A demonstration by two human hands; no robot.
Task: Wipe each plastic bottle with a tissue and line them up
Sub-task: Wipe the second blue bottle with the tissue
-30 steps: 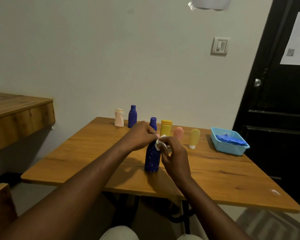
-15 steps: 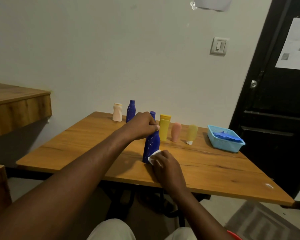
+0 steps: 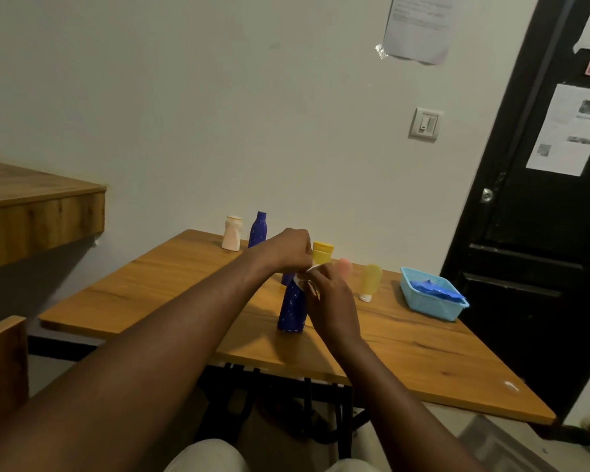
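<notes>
Item in hand: dark blue speckled bottle (image 3: 291,310), upright on the worktop (image 3: 406,347), towards the near edge and well forward of the other bottles. Long axis vertical, base flat on the wood.

Left hand (image 3: 286,250): directly above the bottle, fingers curled down over the neck and gripping it; cap hidden beneath.

Right hand (image 3: 332,301): against the bottle's right side, fingers pinching a white tissue (image 3: 303,280) onto the shoulder just under the left hand. Only a small fold of tissue visible.

Behind, along the wall side:
- cream bottle (image 3: 232,234) and second dark blue bottle (image 3: 258,229), just beside each other at the left end
- yellow bottle (image 3: 323,252), pink bottle (image 3: 345,265) and pale yellow tube (image 3: 370,281), further right
- opening between the two groups, partly masked by the left hand

Blue basket (image 3: 423,306): right of the row, blue material inside.

Judged step: wiping of the upper body in progress; placement not yet done.

Relation for the coming move: both hands touching the bottle, left on top along its axis and better placed to lift; row away from the person, so likely a carry straight back.
</notes>
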